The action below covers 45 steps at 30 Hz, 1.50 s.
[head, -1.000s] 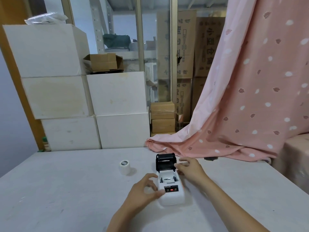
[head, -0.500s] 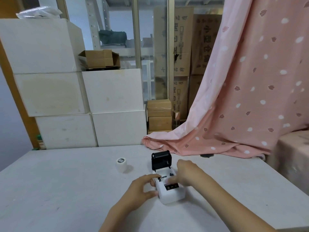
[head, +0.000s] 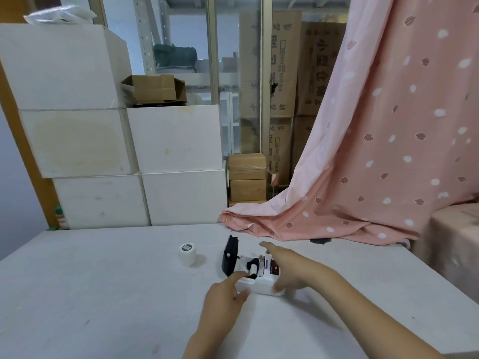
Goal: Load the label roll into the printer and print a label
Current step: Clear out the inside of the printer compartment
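Note:
A small white label printer (head: 259, 281) lies on the white table, turned sideways, its black lid (head: 229, 255) standing open on the left. A red light glows on its panel. My left hand (head: 224, 297) rests against the printer's near left corner, forefinger on its edge. My right hand (head: 290, 268) spreads over the printer's right side, thumb at the near edge and forefinger stretched past the far edge. The white label roll (head: 187, 254) stands alone on the table, left of the printer, untouched.
The white table (head: 103, 294) ends at the far edge near stacked white boxes (head: 176, 161). A pink spotted curtain (head: 375, 151) drapes onto the table's far right. A small dark object (head: 320, 240) lies under its hem. Cardboard boxes stand behind.
The printer has been rotated from facing me to lying sideways, lid now at the left. My right hand shifted from the lid to the printer's right side.

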Available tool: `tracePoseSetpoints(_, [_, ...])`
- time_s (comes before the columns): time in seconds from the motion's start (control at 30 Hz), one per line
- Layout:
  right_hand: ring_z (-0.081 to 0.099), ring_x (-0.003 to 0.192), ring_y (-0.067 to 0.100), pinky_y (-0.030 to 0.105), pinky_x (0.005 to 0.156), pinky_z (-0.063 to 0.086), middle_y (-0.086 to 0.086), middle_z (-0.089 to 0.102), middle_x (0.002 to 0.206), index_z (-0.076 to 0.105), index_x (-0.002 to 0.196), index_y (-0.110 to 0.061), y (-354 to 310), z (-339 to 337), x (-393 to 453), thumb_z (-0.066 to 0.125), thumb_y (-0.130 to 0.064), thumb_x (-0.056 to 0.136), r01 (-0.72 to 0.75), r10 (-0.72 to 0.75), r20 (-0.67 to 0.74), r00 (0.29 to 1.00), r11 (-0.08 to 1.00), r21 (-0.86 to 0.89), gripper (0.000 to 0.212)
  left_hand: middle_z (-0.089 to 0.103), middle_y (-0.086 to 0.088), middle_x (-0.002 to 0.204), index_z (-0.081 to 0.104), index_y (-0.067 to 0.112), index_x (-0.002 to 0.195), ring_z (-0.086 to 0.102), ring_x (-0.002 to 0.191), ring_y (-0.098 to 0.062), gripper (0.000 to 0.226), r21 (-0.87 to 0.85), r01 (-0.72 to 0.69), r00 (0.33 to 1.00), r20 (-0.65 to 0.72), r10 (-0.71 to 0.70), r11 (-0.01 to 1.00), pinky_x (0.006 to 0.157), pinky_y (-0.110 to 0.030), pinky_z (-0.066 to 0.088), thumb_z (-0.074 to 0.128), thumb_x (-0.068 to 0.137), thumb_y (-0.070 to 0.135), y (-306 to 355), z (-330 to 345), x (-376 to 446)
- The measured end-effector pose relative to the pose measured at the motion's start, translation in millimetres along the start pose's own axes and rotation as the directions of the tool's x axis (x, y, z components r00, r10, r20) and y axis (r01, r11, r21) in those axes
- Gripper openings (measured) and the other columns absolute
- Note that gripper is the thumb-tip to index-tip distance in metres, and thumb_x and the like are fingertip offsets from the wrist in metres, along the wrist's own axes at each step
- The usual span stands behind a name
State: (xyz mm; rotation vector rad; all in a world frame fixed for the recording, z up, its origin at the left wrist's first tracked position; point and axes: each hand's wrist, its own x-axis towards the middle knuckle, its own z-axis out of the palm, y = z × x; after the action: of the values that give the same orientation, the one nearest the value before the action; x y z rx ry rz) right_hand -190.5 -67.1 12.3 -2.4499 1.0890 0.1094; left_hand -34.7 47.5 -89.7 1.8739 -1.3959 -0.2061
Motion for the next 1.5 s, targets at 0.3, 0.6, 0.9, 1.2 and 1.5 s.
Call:
tracePoseSetpoints(0.3, [0.068,0.107,0.028,0.036,0.084,0.055,0.008,0.071,0.117,0.076,0.113,-0.011,-24.6,-1.0,24.5,0.067,-0.020,0.095,-0.037,0.002,-0.395,0.919,0.996,-0.082,0.023,0.064,-0.003,0.069,0.046,0.036,0.137,0.059,0.075,-0.024,0.036,0.308,-0.046,0.998,-0.019,0.055,0.950,0.067,-0.036,0.043,0.046,0.101,0.040,5.3,10.1,-0.2])
tracePoseSetpoints(0.6, [0.060,0.123,0.031,0.035,0.107,0.037,0.010,0.070,0.123,0.053,0.086,-0.017,-59.2,33.4,48.8,0.060,-0.005,0.094,-0.184,0.019,-0.390,0.921,0.902,-0.390,0.017,0.071,-0.011,0.087,0.047,0.024,0.140,0.065,0.084,-0.031,0.044,0.243,-0.025,1.000,0.022,0.021,0.970,0.073,-0.043,0.051,0.050,0.096,0.024,1.6,13.1,5.1])
tracePoseSetpoints(0.9, [0.057,0.129,0.029,0.037,0.112,0.032,0.008,0.068,0.131,0.066,0.126,-0.015,-63.5,34.6,65.4,0.057,-0.005,0.094,-0.201,0.053,-0.329,0.943,0.878,-0.435,0.035,0.069,-0.016,0.079,0.068,0.013,0.101,0.061,0.077,-0.033,0.015,0.098,-0.025,1.000,-0.002,0.026,0.995,0.065,-0.038,0.040,0.056,0.092,0.012,4.6,7.6,4.3])
tracePoseSetpoints(1.2, [0.042,0.135,0.032,0.038,0.109,0.031,0.012,0.050,0.142,0.055,0.105,-0.020,-60.2,31.1,69.8,0.064,-0.018,0.090,-0.287,0.238,-0.323,0.916,0.951,-0.112,0.017,0.065,-0.016,0.072,0.066,0.026,0.122,0.041,0.064,-0.022,0.027,0.121,-0.071,0.996,-0.040,0.077,0.990,0.063,-0.037,0.038,0.057,0.097,0.026,6.4,7.0,0.4])
tracePoseSetpoints(1.5, [0.053,0.067,0.024,0.033,0.064,0.043,0.001,0.048,0.058,0.051,0.061,-0.014,-32.9,3.2,52.8,0.071,-0.014,0.081,-0.102,0.305,-0.423,0.853,0.893,0.439,0.028,0.069,-0.019,0.082,0.063,0.025,0.132,0.063,0.081,-0.034,0.035,0.040,-0.084,0.994,-0.060,0.087,0.996,0.070,-0.036,0.044,0.062,0.097,0.024,0.0,3.2,2.5])
